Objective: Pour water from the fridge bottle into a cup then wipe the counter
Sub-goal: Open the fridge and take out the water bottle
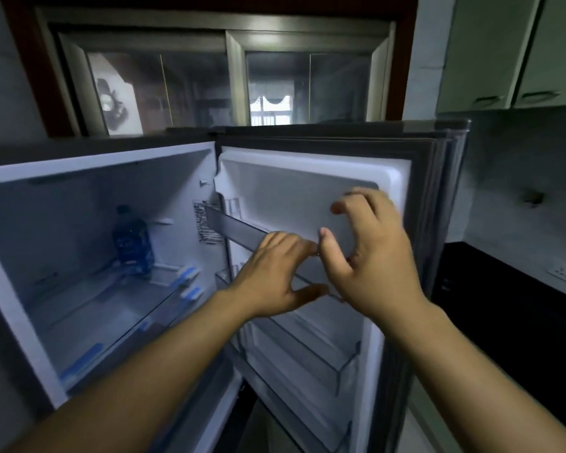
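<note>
The fridge (105, 165) stands open with its door (307, 191) swung out to the right. A blue-labelled water bottle (132, 241) stands upright on a glass shelf deep in the left of the fridge. My left hand (275, 276) is in front of the door's upper rack, fingers curled and apart, holding nothing. Just right of it, my right hand (370, 256) hovers before the door's inner panel with fingers spread and empty. Both hands are well to the right of the bottle. No cup is in view.
Transparent door racks (321, 351) line the inside of the door below my hands. A dark counter (517, 308) runs along the right, with wall cabinets (510, 53) above it. A window (229, 83) sits behind the fridge.
</note>
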The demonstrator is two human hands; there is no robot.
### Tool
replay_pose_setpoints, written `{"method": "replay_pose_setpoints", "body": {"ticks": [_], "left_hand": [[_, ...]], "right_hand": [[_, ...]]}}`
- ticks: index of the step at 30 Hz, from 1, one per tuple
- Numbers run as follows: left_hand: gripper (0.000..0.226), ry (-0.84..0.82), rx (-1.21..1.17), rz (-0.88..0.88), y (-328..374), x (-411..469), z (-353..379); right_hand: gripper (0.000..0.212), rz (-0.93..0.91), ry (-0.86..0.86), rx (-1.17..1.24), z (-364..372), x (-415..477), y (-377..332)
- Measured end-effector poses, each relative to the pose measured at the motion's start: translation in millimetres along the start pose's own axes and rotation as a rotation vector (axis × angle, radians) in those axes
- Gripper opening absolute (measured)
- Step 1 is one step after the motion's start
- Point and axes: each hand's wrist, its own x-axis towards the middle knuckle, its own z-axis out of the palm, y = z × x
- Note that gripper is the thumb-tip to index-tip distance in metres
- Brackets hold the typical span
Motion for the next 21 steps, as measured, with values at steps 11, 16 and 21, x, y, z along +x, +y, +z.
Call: {"method": "replay_pose_setpoints", "body": {"ticks": [11,16,21], "left_hand": [[0.052,0.596,-0.071,-0.812,-226.4,-60.7,35.6],[0.046,0.838,-0.115,-1.300,-297.1,-97.3,53.7],[0.057,0.896,-0.046,-1.390,-347.8,-116.0,39.9]], "right_hand": [[0.028,0.153,-0.688,-0.472,167.9,74.6,-19.4],[0.017,0.061,-0.716,-0.580,192.2,86.2,-7.1],[0.027,-0.008,-0.699,-0.609,194.4,87.1,21.0]]}}
